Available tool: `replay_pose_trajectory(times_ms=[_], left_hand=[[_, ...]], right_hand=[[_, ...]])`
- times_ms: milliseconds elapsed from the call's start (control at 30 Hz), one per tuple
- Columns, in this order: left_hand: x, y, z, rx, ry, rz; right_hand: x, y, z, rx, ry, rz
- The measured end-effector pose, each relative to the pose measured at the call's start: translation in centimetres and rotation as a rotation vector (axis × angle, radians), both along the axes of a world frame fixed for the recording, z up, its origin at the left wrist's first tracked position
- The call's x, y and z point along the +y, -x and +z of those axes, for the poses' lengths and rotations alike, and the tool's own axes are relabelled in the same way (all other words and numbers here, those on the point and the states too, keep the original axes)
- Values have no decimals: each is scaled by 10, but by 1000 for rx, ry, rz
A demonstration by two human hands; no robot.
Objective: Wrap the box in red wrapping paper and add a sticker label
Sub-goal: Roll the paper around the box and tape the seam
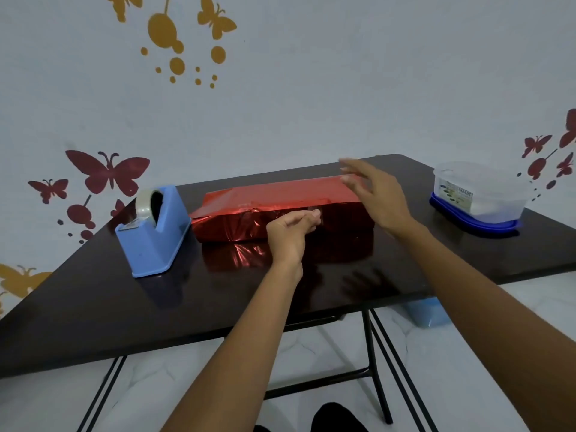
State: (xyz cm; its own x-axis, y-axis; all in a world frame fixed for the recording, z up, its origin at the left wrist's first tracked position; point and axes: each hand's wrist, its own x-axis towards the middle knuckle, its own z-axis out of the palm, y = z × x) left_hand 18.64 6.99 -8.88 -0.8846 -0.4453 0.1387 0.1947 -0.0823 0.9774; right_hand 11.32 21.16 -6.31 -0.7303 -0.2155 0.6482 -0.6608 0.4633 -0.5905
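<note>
A long box covered in shiny red wrapping paper (249,210) lies across the middle of the dark table (124,307). The paper's left end sticks out flat and loose. My left hand (291,232) rests against the box's front side with its fingers drawn together at the paper seam; a small piece of clear tape seems to sit at the fingertips. Over the box's right end hovers my right hand (374,191), its fingers spread and blurred, holding nothing. No sticker label is visible.
A blue tape dispenser (156,232) with a roll of clear tape stands left of the box. A clear plastic container on a blue lid (477,198) sits at the table's right end. The wall stands behind, the table's front edge nearest me.
</note>
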Motion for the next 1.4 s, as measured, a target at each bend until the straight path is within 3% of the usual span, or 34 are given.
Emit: replay_pose_trajectory(times_ms=[133,433,733,867,1067,1400], left_hand=[[9,11,4,-58,-55,-20],[16,29,-1,-115,-119,-30],[14,31,-1,-85,-51,-33],[8,28,-3,-68,-43,-38],[6,28,3,-67,-56,-38],[7,34,3,-64,-67,-58]], right_hand=[[-11,24,-15,-108,-132,-1],[-20,37,-40,-248,93,107],[-18,39,-50,-321,201,246],[-16,37,-49,-258,189,207],[-12,32,-44,112,-179,-67],[-7,36,-52,96,-232,-38]])
